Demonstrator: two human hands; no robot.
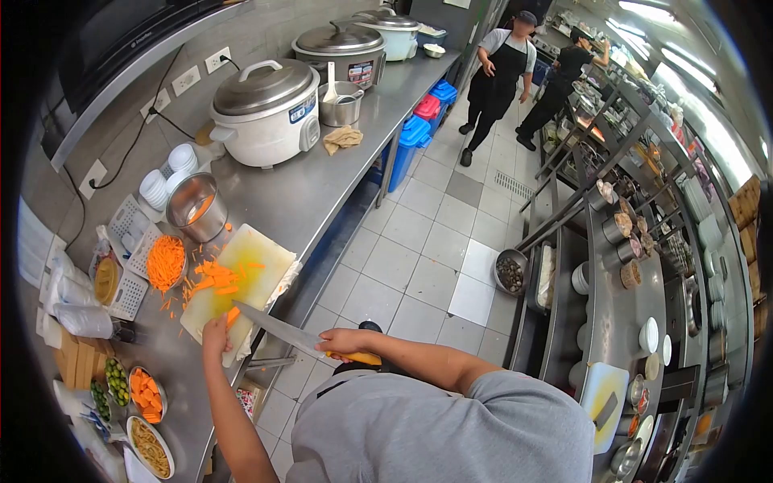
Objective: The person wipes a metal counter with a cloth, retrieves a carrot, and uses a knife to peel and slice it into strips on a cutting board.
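Note:
My right hand (341, 344) is wrapped round the yellow handle of a long kitchen knife (282, 329), its blade pointing left over the cutting board (272, 248). Fingers of my left hand (216, 333) are closed on a piece of carrot (233, 315) at the board's near end, beside the knife tip. Flat carrot slices (216, 278) and thin strips lie on the yellow-stained board and spill onto the counter. To the left stands a bowl heaped with shredded carrot (166, 262). Behind it, a steel pot (197, 211) holds larger carrot pieces.
Rice cookers (266, 117) line the wall side of the steel counter. Near left are a bowl of carrot chunks (146, 393), a noodle-like dish (150, 447) and white baskets (127, 290). Two people (499, 80) stand in the aisle; shelving (600, 266) runs along the right.

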